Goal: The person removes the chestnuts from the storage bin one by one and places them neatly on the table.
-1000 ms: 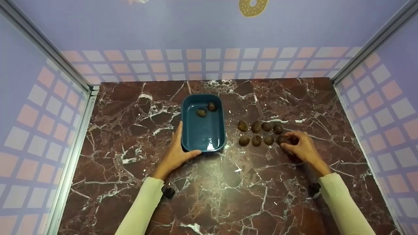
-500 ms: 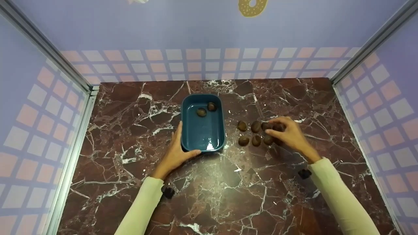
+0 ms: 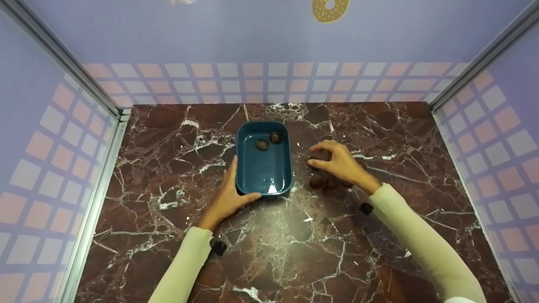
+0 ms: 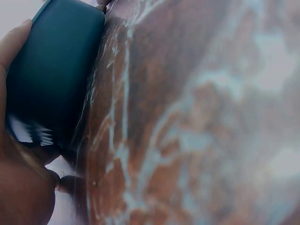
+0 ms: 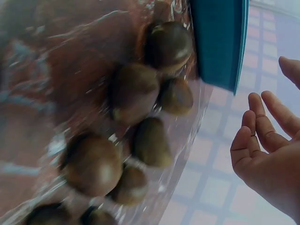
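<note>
A deep blue rectangular baking dish (image 3: 264, 168) stands on the marble tabletop with two chestnuts (image 3: 262, 144) in its far end. My left hand (image 3: 229, 198) rests against its near left corner, thumb along the near side and straight fingers along the left side. Right of the dish, my right hand (image 3: 337, 162) hovers over two rows of chestnuts (image 3: 316, 182), partly hiding them. In the right wrist view its thumb and fingers (image 5: 269, 131) are spread apart with nothing visible between them. Several chestnuts (image 5: 136, 93) lie close together on the table there.
Lilac panels with a pink and white check band (image 3: 278, 82) enclose the back and both sides of the marble table (image 3: 177, 261). Metal rails (image 3: 97, 176) run along the panel corners. A small black device (image 3: 366, 208) sits at each wrist.
My right hand has moved left along the chestnuts, from the right end of the rows to the end nearest the dish. My left hand and the dish have stayed put.
</note>
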